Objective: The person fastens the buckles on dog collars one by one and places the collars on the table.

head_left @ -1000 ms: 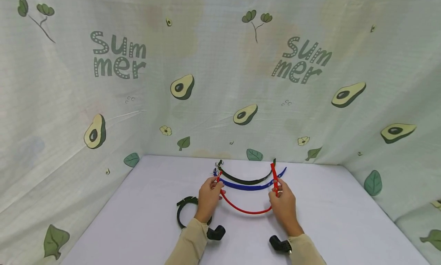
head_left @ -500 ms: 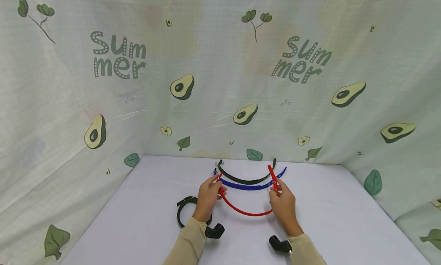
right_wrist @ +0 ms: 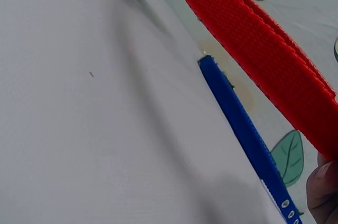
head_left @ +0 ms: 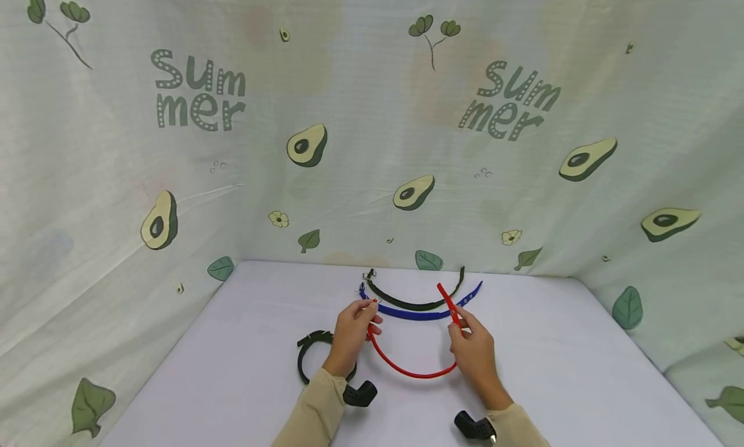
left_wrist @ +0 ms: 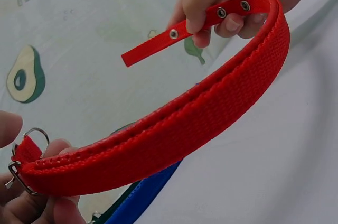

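Collar (head_left: 420, 376), red, bowed above the white table (head_left: 581, 369), nearer the person than the blue collar (head_left: 415, 316). Left hand (head_left: 351, 332) pinches one end, right hand (head_left: 475, 353) the other, tip jutting free. Good handling, I'd judge: light pinch, band untwisted, free tip steered gently. Left-wrist view gives metal eyelets (left_wrist: 174, 34) and a buckle (left_wrist: 21, 180) plainly; head view leaves the buckle too small to read.

On the cloth (head_left: 360, 85), "summer" (head_left: 202, 111) is being displayed at the head view's upper left, and a tilted "summer" (head_left: 504, 115) at its upper right; the word is being partly shown at the left wrist view's upper left.
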Action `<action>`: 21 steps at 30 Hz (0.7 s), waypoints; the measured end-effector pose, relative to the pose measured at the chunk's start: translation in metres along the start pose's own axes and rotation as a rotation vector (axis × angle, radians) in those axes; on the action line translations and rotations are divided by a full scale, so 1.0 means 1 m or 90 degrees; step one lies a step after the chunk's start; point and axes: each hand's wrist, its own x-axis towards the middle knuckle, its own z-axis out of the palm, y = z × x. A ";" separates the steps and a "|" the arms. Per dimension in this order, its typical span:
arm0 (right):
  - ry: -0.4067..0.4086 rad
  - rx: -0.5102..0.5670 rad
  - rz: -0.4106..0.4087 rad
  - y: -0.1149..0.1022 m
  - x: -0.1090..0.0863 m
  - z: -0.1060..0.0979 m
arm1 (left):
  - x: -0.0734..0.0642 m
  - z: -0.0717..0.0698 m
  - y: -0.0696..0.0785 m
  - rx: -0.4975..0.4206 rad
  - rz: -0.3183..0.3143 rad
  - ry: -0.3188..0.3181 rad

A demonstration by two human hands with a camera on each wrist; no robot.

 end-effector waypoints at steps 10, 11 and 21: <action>-0.024 0.048 -0.009 -0.005 -0.010 -0.005 | -0.007 -0.002 0.002 0.006 0.001 0.008; -0.025 0.052 -0.006 -0.005 -0.011 -0.005 | -0.007 -0.002 0.002 0.002 0.004 0.004; -0.018 0.070 0.000 -0.010 -0.018 -0.008 | -0.013 0.006 0.005 -0.013 0.022 -0.058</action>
